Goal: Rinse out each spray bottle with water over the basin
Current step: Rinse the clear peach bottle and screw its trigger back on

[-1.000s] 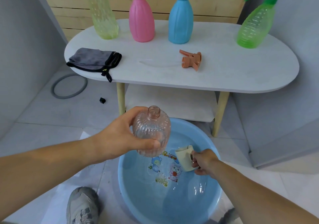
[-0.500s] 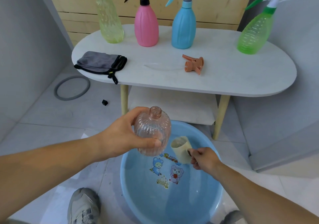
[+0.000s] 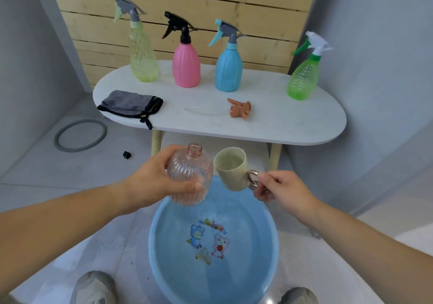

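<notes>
Holding bottle (image 3: 189, 177), cup (image 3: 230, 174); basin lettering (image 3: 213, 224) blurred

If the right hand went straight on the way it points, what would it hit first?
Likely the clear pink bottle in the left hand, the cup in the right hand leading; depth unclear.

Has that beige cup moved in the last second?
Yes. The cup in the right hand has risen from inside the basin to above its far rim, beside the bottle.
</notes>
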The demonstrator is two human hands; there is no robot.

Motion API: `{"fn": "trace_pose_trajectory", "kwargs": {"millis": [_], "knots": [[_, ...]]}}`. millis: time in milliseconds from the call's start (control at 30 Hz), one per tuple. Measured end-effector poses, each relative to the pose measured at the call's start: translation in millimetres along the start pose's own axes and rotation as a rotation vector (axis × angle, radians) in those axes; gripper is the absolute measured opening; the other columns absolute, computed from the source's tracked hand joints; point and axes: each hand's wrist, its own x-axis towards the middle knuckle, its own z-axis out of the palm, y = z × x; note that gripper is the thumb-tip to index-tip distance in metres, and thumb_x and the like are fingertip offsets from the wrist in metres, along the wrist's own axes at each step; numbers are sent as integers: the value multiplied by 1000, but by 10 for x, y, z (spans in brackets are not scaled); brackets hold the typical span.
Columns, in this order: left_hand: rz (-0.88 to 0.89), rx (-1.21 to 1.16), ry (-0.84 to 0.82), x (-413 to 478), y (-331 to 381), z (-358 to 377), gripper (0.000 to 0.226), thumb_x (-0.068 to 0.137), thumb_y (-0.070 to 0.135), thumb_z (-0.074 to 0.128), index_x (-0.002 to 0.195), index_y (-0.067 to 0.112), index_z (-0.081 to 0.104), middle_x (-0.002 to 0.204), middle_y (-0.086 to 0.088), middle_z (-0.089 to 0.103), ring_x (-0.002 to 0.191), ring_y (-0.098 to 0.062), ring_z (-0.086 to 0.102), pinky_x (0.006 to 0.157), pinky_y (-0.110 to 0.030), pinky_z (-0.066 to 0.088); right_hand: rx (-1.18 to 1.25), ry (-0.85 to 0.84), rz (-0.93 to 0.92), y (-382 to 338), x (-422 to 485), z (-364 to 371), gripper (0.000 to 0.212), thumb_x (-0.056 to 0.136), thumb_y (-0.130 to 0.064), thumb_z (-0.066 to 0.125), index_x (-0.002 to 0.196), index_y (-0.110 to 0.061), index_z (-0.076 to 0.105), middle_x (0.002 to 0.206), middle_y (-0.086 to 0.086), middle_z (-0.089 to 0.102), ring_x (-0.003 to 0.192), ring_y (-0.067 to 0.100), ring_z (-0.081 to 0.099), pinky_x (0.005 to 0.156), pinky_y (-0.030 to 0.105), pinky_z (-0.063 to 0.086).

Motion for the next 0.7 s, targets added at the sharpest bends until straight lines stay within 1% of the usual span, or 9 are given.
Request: {"fn": "trace_pose_trajectory", "kwargs": {"millis": [100,200,300,367,400,467,533,633,700], "knots": [[8,-32,5,-24,49,28,80,62,22,95,131,35,58,116,4,74,104,-11,74,83,-28,63,-23,35,-96,-318,-124,-155,36,100,-17,54,71,-2,67,73,15,71,68,25,68,77,39,59],[14,-57,-2,-45,81,78,81,58,24,95,131,32,59,114,2,75,106,-15,74,89,-35,63,-61,50,-212,-577,-243,-283,33,99,-16,55,72,-6,70,72,9,73,70,23,70,81,41,59],[6,-61,-34,-43,70,115,82,60,23,101,131,31,60,116,-1,75,108,-18,74,94,-41,62,-81,81,-312,-753,-336,-351,29,98,-15,57,74,-8,72,75,7,74,73,21,72,82,38,59],[3,-54,-38,-36,56,135,83,60,28,100,131,33,59,117,0,75,109,-17,73,95,-43,61,-72,83,-369,-848,-386,-357,29,97,-15,57,75,-6,73,76,7,73,75,20,72,81,37,59],[5,-50,-35,-33,55,145,83,59,29,99,131,33,59,117,1,75,109,-17,73,96,-43,61,-77,82,-385,-885,-410,-352,29,97,-15,57,74,-6,73,75,6,73,74,19,71,79,32,59],[8,-49,-33,-30,61,157,84,58,31,99,132,33,59,118,1,75,109,-17,73,96,-43,61,-109,85,-413,-956,-461,-340,28,97,-14,57,74,-9,73,75,2,74,72,14,71,73,18,54],[9,-53,-38,-25,68,165,88,56,34,99,133,32,58,118,1,75,110,-17,73,96,-43,61,-155,95,-438,-1000,-497,-331,27,96,-16,58,74,-13,73,75,-2,74,71,10,71,70,11,50],[10,-46,-43,-23,71,172,87,57,33,99,134,33,58,118,3,75,109,-15,73,97,-42,61,-202,111,-468,-1021,-520,-328,24,94,-20,59,75,-18,73,77,-6,74,76,10,71,73,12,51],[9,-41,-44,-16,73,173,84,61,29,99,134,33,57,118,4,75,109,-13,73,97,-41,61,-232,118,-488,-1021,-522,-325,23,94,-22,61,75,-21,73,77,-7,74,78,14,70,75,17,53]]}}
